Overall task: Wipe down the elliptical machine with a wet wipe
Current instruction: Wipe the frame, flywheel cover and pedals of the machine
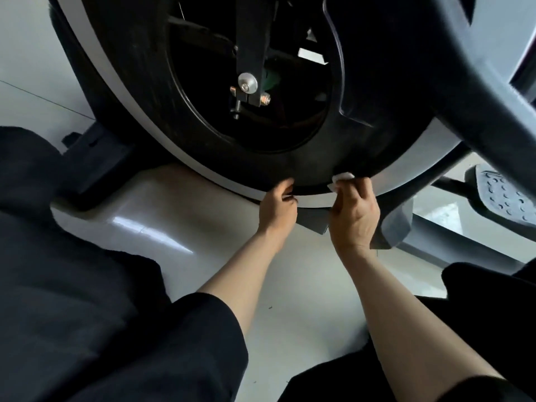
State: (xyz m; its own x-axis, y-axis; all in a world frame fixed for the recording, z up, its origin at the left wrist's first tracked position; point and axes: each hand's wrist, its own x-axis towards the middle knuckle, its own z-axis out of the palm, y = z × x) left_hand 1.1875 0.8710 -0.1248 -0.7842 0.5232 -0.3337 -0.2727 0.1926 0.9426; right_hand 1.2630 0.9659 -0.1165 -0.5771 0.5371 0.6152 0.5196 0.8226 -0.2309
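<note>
The elliptical machine's big round black flywheel housing [290, 166] with a white band along its rim fills the upper part of the view. My right hand [355, 211] holds a crumpled white wet wipe [342, 178] against the housing's bottom edge. My left hand [278, 206] grips the same bottom rim a little to the left, fingers curled over the edge. A crank arm with a silver bolt [247, 82] shows inside the wheel opening.
A thick grey handlebar arm [478, 111] crosses at the upper right. A grey foot pedal [504, 195] lies at the right. The black base foot [95, 161] stands at the left on the glossy white floor [188, 216]. My dark-trousered knees flank both arms.
</note>
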